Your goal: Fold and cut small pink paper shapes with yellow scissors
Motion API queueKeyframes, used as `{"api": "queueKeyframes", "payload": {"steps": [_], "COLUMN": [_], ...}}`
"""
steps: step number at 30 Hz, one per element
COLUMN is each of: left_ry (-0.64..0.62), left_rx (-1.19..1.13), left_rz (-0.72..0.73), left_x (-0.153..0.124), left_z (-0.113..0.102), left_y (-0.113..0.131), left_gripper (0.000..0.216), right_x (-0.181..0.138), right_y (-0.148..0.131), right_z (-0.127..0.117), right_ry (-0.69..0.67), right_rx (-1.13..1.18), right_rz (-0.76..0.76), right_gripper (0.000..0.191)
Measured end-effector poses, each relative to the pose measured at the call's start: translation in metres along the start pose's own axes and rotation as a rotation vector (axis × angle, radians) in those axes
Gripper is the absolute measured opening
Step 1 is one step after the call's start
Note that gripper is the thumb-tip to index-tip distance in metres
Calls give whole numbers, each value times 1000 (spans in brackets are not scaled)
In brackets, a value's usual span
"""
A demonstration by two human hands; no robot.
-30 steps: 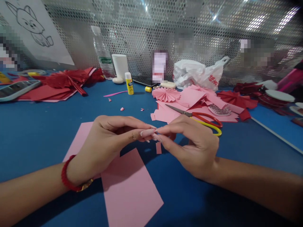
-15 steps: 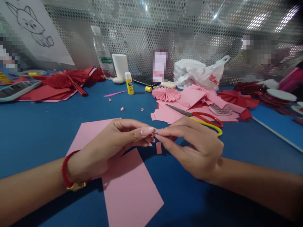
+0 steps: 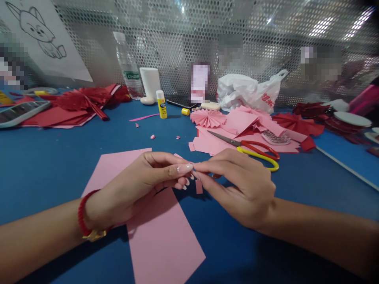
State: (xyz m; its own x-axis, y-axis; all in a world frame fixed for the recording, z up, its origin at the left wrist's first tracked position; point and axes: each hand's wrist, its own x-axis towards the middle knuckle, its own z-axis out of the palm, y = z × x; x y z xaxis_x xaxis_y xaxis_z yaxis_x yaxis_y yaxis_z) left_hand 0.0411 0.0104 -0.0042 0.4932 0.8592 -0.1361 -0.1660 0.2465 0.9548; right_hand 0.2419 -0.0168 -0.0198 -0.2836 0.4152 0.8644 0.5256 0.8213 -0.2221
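My left hand (image 3: 139, 185) and my right hand (image 3: 237, 185) meet fingertip to fingertip above the blue table (image 3: 44, 165). Both pinch a small pink paper strip (image 3: 199, 186) whose end hangs down between them. Most of the strip is hidden by the fingers. A red bracelet is on my left wrist. Under my left hand lies a pink paper sheet (image 3: 162, 236). Red and yellow scissors (image 3: 251, 150) rest just beyond my right hand on a pile of pink paper (image 3: 237, 126).
A pleated pink fan (image 3: 207, 117), a yellow glue stick (image 3: 161, 104), a water bottle (image 3: 127, 67) and a white plastic bag (image 3: 245, 92) stand further back. Red paper pieces (image 3: 74, 104) lie at back left and back right. A perforated metal screen closes the rear.
My left hand has lowered and flattened a little, uncovering more of the pink sheet. The pinch on the strip is held; my right hand has barely moved.
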Motion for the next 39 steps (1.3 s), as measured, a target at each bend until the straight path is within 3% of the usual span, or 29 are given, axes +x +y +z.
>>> {"api": "queueKeyframes", "payload": {"steps": [5, 11, 20, 22, 27, 39], "left_ry": [8, -35, -150, -151, -154, -183], "left_rx": [14, -60, -117, -90, -20, -71], "left_rz": [29, -46, -156, -150, -121, -199], "left_x": [3, -1, -4, -5, -5, -7], "left_z": [-1, 0, -2, -2, -3, -4], "left_y": [-1, -2, 0, 0, 0, 0], "left_gripper": [20, 23, 21, 19, 23, 18], "right_x": [-1, -2, 1, -1, -8, -9], "right_y": [1, 2, 4, 1, -5, -9], "right_z": [0, -4, -17, -17, -9, -12], "right_ry": [3, -22, -101, -119, 28, 9], "right_rx": [22, -6, -195, -211, -185, -186], "right_rz": [-1, -72, -395, -390, -309, -343], "right_gripper": [7, 8, 14, 19, 15, 10]}}
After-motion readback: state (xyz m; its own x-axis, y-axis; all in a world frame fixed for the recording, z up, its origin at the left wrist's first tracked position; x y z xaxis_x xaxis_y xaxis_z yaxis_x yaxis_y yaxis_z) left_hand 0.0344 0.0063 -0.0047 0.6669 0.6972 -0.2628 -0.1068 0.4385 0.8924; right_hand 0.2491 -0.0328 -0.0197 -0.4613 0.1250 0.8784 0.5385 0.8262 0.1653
